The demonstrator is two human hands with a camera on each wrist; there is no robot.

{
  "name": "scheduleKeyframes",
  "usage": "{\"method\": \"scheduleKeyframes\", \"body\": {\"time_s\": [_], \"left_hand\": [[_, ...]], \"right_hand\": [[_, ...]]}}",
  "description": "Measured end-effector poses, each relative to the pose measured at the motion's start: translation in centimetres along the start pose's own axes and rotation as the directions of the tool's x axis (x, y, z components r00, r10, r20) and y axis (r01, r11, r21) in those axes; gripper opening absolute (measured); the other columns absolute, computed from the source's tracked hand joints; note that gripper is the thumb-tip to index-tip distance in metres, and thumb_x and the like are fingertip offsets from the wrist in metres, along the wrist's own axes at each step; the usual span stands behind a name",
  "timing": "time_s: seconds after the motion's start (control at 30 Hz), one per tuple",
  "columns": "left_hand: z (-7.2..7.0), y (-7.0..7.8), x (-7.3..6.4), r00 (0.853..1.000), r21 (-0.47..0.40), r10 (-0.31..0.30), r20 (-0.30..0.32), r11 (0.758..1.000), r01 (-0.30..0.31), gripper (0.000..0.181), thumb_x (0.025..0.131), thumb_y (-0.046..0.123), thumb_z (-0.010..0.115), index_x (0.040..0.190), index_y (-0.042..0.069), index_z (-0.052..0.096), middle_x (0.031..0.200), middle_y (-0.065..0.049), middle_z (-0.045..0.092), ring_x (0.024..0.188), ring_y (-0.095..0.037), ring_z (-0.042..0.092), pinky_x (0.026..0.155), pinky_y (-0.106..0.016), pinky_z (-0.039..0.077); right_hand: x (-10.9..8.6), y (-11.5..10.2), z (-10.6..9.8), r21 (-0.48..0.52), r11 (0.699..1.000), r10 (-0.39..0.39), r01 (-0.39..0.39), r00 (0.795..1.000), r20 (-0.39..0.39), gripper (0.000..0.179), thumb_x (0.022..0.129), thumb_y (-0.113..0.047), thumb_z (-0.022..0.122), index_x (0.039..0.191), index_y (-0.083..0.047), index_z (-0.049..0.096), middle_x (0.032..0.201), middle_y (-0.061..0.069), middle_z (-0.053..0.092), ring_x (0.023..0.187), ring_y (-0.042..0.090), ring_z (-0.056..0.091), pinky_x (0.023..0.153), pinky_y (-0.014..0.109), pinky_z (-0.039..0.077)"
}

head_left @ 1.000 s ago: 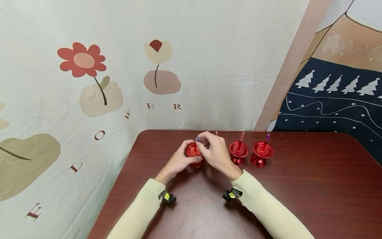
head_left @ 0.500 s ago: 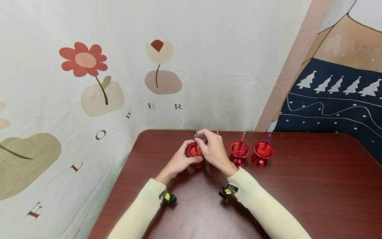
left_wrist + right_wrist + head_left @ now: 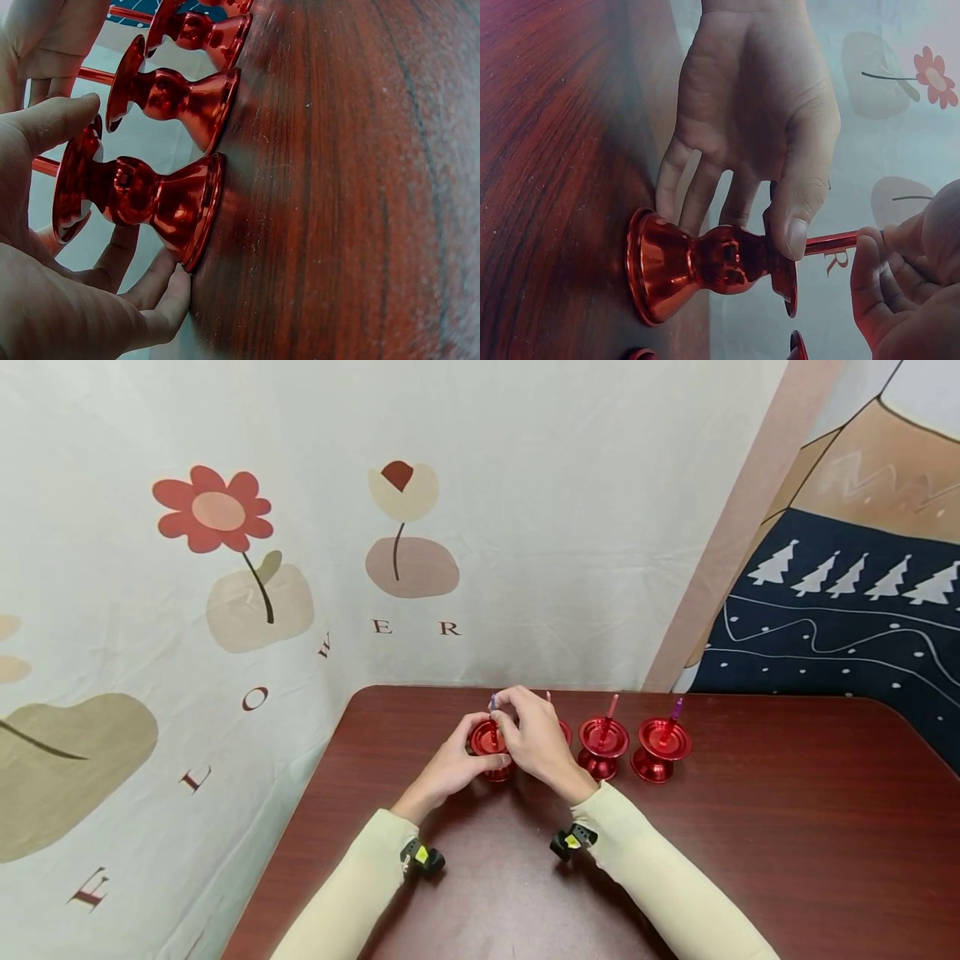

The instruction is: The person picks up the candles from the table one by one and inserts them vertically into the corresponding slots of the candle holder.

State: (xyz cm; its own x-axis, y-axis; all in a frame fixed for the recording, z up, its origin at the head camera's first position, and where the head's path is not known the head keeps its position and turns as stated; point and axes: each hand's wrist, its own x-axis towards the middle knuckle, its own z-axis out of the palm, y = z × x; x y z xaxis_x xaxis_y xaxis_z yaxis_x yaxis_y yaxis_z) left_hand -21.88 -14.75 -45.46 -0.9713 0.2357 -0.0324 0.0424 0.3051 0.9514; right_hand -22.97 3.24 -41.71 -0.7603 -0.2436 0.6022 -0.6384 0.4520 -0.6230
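A shiny red candle holder [image 3: 483,740] stands upright on the table at the left end of a row. My left hand [image 3: 450,765] grips it, thumb on the near side of its dish and fingers round the far side. In the left wrist view the candle holder [image 3: 135,191] has its flared foot on the wood. My right hand [image 3: 538,735] is over the dish, pinching a thin candle with a blue tip [image 3: 492,702] between thumb and fingertips. The right wrist view shows a red tube [image 3: 832,242] rising from the dish to those fingertips; the candle's lower end is hidden.
To the right stand more red candle holders [image 3: 603,740], one partly behind my right hand. They carry thin candles, a pink candle [image 3: 612,706] and a purple candle [image 3: 677,708] among them. A printed cloth [image 3: 540,568] hangs behind the brown table [image 3: 787,827].
My right hand with the blue-tipped candle shifted slightly left and up over the dish, then came down a little. The left hand keeps its grip on the candle holder.
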Motion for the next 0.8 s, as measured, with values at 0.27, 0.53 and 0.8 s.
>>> {"method": "scheduleKeyframes", "body": {"time_s": [0.27, 0.53, 0.8], "left_hand": [[0.1, -0.1, 0.1, 1.000, 0.001, 0.016, -0.005, 1.000, -0.016, 0.075, 0.091, 0.019, 0.089, 0.156, 0.014, 0.051, 0.146, -0.012, 0.064, 0.129, -0.030, 0.064, 0.110, -0.053, 0.050], [0.1, -0.4, 0.3, 1.000, 0.000, 0.018, 0.002, 1.000, -0.018, 0.075, 0.092, 0.019, 0.088, 0.156, 0.014, 0.050, 0.146, -0.012, 0.063, 0.126, -0.029, 0.065, 0.107, -0.051, 0.052], [0.0, -0.6, 0.2, 1.000, 0.001, 0.000, 0.004, 1.000, 0.000, 0.078, 0.091, 0.019, 0.090, 0.157, 0.013, 0.049, 0.144, -0.013, 0.064, 0.122, -0.028, 0.067, 0.105, -0.047, 0.053]], "right_hand": [[0.0, 0.0, -0.1, -0.015, 1.000, 0.012, -0.011, 0.999, 0.042, 0.007, 0.102, 0.003, 0.072, 0.107, -0.001, 0.072, 0.106, 0.010, 0.072, 0.092, 0.025, 0.066, 0.083, 0.043, 0.055], [-0.2, 0.0, -0.1, -0.029, 0.999, 0.031, -0.029, 0.998, 0.058, 0.005, 0.103, 0.000, 0.072, 0.108, -0.001, 0.072, 0.105, 0.010, 0.072, 0.087, 0.023, 0.065, 0.080, 0.041, 0.056], [-2.2, -0.7, -1.5, -0.060, 0.997, 0.060, -0.055, 0.993, 0.097, 0.028, 0.098, -0.002, 0.079, 0.126, -0.001, 0.073, 0.110, 0.009, 0.074, 0.081, 0.016, 0.070, 0.075, 0.037, 0.059]]}}
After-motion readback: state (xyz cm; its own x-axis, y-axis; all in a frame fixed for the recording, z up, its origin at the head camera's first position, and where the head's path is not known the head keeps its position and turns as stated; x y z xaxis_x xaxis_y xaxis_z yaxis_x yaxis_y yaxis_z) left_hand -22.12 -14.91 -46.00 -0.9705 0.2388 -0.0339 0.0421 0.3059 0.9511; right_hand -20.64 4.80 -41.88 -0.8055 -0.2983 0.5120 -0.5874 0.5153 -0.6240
